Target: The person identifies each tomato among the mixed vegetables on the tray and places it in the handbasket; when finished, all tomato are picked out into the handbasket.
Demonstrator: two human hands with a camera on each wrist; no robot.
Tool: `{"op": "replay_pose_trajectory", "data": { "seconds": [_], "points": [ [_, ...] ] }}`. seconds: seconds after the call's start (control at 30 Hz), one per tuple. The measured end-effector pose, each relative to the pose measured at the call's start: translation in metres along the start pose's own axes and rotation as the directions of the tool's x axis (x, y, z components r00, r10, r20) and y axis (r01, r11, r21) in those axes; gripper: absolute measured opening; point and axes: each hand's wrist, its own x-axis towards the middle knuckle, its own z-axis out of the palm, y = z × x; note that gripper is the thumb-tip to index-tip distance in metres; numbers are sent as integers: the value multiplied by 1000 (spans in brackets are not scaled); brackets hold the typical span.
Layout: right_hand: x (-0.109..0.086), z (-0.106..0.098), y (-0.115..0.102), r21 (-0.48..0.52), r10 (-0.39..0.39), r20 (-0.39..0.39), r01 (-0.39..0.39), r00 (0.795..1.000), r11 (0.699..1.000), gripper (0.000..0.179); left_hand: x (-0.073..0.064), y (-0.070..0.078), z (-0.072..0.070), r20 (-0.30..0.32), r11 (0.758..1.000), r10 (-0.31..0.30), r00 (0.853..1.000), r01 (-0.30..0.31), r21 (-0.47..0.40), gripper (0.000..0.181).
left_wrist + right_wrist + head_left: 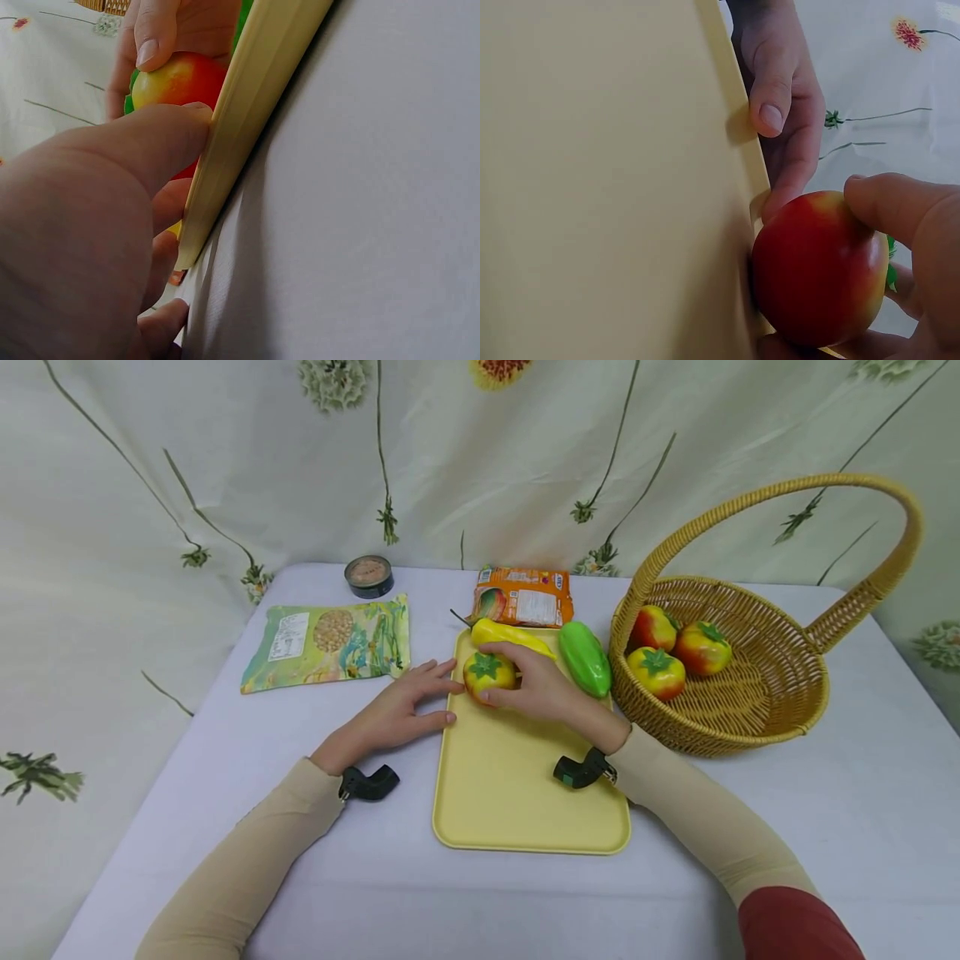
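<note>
A red-and-yellow persimmon point(483, 670) with a green leafy top is at the upper left of the pale yellow tray point(525, 793). My right hand point(547, 687) grips it from the right, thumb on the near side and fingers over the far side. In the right wrist view, the persimmon point(817, 270) is right by the tray's rim. My left hand point(401, 712) lies with fingers extended at the tray's left edge, its thumb tip at the rim in the left wrist view. Behind the persimmon lies a yellow pepper point(510, 633); a glossy green vegetable point(585, 658) lies at the tray's upper right.
A wicker basket point(675, 731) with a tall handle stands right of the tray and contains several persimmons point(656, 672). An orange packet point(525, 596) lies behind the tray. Farther left are a green printed bag point(326, 643) and a small round can point(369, 577).
</note>
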Motion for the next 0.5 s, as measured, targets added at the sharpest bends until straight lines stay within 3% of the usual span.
{"op": "replay_pose_trajectory", "data": {
  "seconds": [0.27, 0.5],
  "points": [
    [-3, -7, -4, -49, 2, 14, -2, 1000, 999, 62, 0, 3, -1, 5, 1000, -4, 1000, 4, 3, 45],
    [-7, -20, -10, -115, 39, 90, -29, 995, 993, 65, 0, 2, -1, 0, 1000, -1, 1000, 1, 0, 44]
  ]
}}
